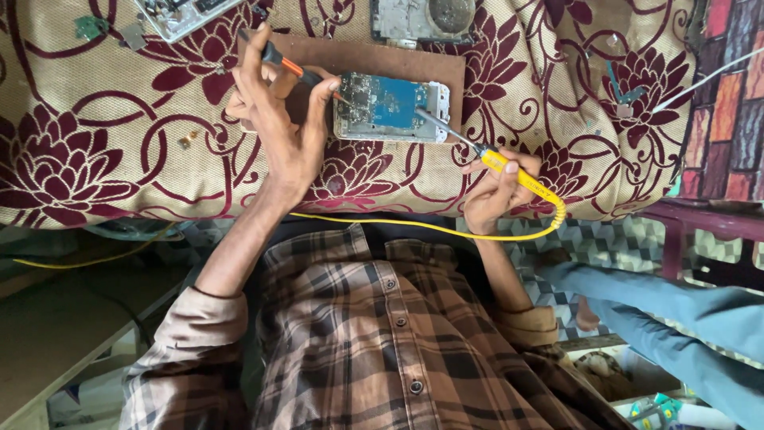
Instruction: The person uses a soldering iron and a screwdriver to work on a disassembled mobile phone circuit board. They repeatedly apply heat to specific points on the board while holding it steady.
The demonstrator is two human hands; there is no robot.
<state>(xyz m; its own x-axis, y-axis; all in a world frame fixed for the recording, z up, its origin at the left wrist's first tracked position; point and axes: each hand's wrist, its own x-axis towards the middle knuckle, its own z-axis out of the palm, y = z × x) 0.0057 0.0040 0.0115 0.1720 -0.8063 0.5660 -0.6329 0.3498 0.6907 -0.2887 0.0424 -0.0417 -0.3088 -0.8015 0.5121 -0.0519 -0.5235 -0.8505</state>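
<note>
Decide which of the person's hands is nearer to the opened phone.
Left. The left hand, holding a screwdriver, touches the opened phone at its left end; the right hand sits below and right of it, apart, with only its soldering iron reaching the phone by the tip.

The opened phone lies on a board, screwdriver left, soldering iron right.

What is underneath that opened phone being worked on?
The opened phone lies on a flat brown board, which rests on a cream cloth with maroon flowers. Whatever the cloth covers is hidden, and so is the board's surface directly beneath the phone.
</note>
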